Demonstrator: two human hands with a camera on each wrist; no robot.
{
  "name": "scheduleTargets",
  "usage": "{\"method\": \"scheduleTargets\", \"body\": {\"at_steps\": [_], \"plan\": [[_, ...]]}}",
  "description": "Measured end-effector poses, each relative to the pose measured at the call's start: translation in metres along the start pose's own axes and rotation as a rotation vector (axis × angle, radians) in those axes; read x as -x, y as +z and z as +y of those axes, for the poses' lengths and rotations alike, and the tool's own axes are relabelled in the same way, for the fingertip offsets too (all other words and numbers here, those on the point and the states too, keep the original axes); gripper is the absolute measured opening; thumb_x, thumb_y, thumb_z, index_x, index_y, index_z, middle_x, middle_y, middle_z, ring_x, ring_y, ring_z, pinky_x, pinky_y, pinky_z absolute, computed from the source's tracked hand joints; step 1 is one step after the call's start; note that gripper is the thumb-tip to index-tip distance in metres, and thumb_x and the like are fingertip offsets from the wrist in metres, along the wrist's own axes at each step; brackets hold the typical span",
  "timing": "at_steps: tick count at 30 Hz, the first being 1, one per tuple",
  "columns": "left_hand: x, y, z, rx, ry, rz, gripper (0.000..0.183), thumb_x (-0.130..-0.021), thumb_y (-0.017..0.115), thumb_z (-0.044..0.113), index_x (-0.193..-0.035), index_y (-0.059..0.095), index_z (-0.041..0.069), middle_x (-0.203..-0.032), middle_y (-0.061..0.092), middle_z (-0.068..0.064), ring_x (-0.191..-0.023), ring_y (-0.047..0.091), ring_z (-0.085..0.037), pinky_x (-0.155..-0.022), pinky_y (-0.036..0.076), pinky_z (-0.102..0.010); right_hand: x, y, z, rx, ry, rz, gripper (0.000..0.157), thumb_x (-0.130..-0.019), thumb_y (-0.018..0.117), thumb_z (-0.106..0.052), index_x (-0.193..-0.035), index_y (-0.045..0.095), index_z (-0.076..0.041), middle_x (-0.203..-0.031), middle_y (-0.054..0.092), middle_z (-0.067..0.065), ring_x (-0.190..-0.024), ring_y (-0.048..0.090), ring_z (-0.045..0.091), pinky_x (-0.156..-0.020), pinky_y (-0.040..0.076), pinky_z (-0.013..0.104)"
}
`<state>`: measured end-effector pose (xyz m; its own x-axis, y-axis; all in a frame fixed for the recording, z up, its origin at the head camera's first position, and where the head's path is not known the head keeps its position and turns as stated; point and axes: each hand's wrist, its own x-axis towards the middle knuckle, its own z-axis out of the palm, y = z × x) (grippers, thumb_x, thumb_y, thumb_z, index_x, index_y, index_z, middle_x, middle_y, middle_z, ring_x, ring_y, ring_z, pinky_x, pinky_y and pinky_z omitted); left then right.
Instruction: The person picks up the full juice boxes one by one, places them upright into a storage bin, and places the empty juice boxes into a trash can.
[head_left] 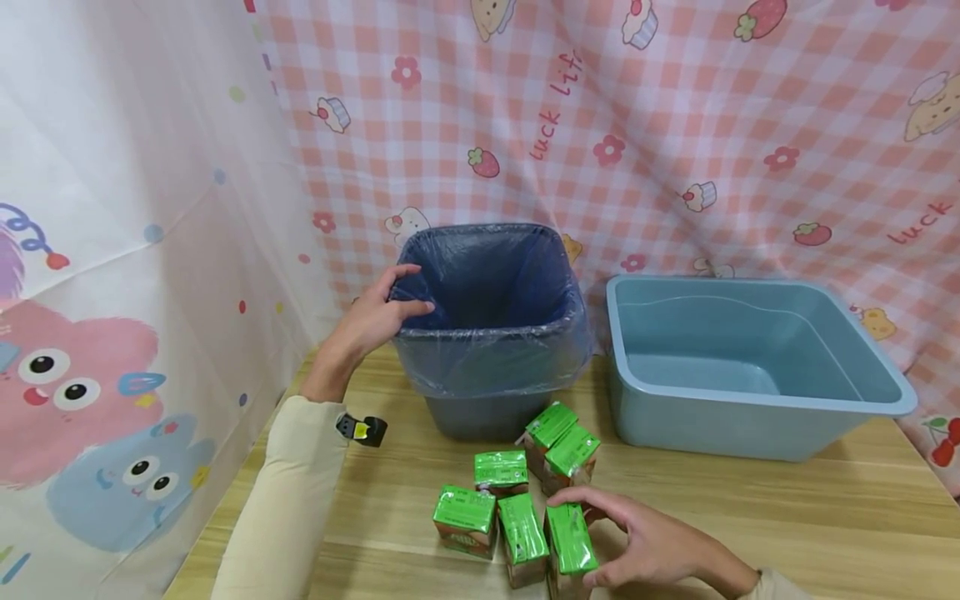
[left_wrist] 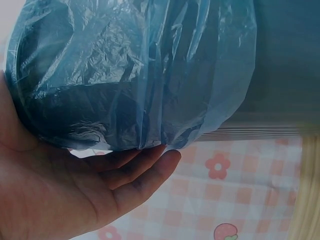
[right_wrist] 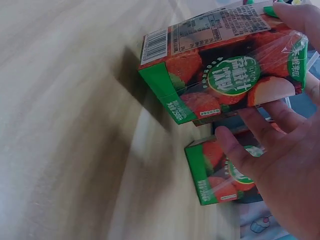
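Observation:
My left hand (head_left: pixel 375 312) holds the left rim of a dark trash bin (head_left: pixel 468 417) lined with a clear bluish plastic bag (head_left: pixel 495 367). In the left wrist view, the fingers (left_wrist: pixel 145 175) lie along the bag-covered outer wall. Low on the table, my right hand (head_left: pixel 648 537) grips a juice box (head_left: pixel 572 537) with a green top between thumb and fingers. The right wrist view shows strawberries and a barcode on that juice box (right_wrist: pixel 225 65); a second juice box (right_wrist: pixel 220 170) stands beyond it. Whether the held box touches the table is unclear.
Several more juice boxes (head_left: pixel 467 512) stand grouped in front of the bin. To its right sits a blue-grey plastic tub (head_left: pixel 750 425) on the wooden table (head_left: pixel 750 508). A pink checked cloth (head_left: pixel 450 108) hangs behind, and a white cartoon-printed cloth (head_left: pixel 172 250) hangs at the left.

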<state>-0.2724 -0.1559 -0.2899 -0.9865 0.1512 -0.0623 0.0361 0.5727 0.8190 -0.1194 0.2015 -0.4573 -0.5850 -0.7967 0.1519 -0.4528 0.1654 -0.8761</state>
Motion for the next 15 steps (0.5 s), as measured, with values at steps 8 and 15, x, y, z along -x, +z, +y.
{"method": "scheduleTargets", "body": {"at_steps": [8, 15], "plan": [[0.000, 0.000, 0.002, -0.012, -0.004, 0.012, 0.067, -0.094, 0.063, 0.037, -0.153, 0.032, 0.030, -0.163, 0.022, -0.006, -0.145, 0.030, -0.033, -0.115, 0.026, -0.057, -0.003, -0.006, -0.008, 0.066, -0.050, 0.022, 0.071, -0.086, 0.075, -0.018, -0.147, 0.040, -0.018, -0.146, 0.047, 0.001, -0.126, 0.050, 0.013, -0.098, 0.047, 0.032], [0.000, 0.000, 0.001, -0.016, -0.005, 0.014, 0.066, -0.094, 0.063, 0.037, -0.153, 0.032, 0.028, -0.163, 0.022, -0.007, -0.145, 0.029, -0.034, -0.115, 0.025, -0.058, -0.005, -0.011, -0.013, 0.092, -0.067, 0.027, 0.071, -0.085, 0.077, -0.017, -0.147, 0.041, -0.017, -0.146, 0.047, 0.002, -0.124, 0.051, 0.014, -0.098, 0.047, 0.031]]}}
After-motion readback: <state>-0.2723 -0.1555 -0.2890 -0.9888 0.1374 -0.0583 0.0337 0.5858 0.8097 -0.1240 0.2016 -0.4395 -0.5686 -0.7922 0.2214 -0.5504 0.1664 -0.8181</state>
